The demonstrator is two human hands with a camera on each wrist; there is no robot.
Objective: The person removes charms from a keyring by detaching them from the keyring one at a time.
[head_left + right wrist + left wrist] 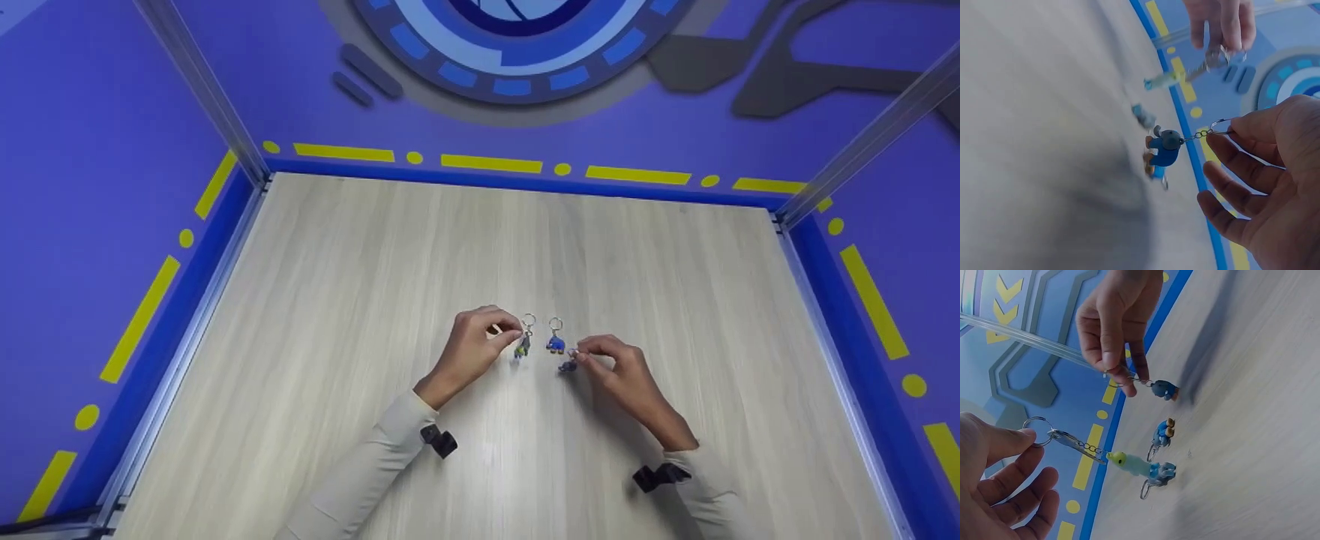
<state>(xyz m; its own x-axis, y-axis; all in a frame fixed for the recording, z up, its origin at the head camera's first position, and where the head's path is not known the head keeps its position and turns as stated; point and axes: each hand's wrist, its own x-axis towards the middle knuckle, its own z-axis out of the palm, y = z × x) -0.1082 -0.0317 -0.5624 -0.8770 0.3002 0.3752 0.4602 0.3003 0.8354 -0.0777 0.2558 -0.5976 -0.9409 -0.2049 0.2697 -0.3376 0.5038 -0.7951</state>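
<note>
My left hand (476, 341) pinches the ring of a keychain (1131, 464) between thumb and fingertips. That keychain carries a flat metal piece and a figure with a yellow-green head and pale translucent body, hanging down. My right hand (619, 371) pinches the ring of another keychain (1165, 149), which has a small grey-headed animal figure in blue on a short chain. Between the hands, a blue figure keychain (555, 345) lies on the table with its ring pointing away. Beside it lies a grey and blue figure keychain (1143, 115), partly overlapped by the left hand's keychain in the head view.
The light wood-grain table (360, 255) is bordered by blue panels with yellow dashes. A blue back wall (487, 139) stands behind it, with metal posts at the corners. Small black cameras (439, 441) sit on both wrists.
</note>
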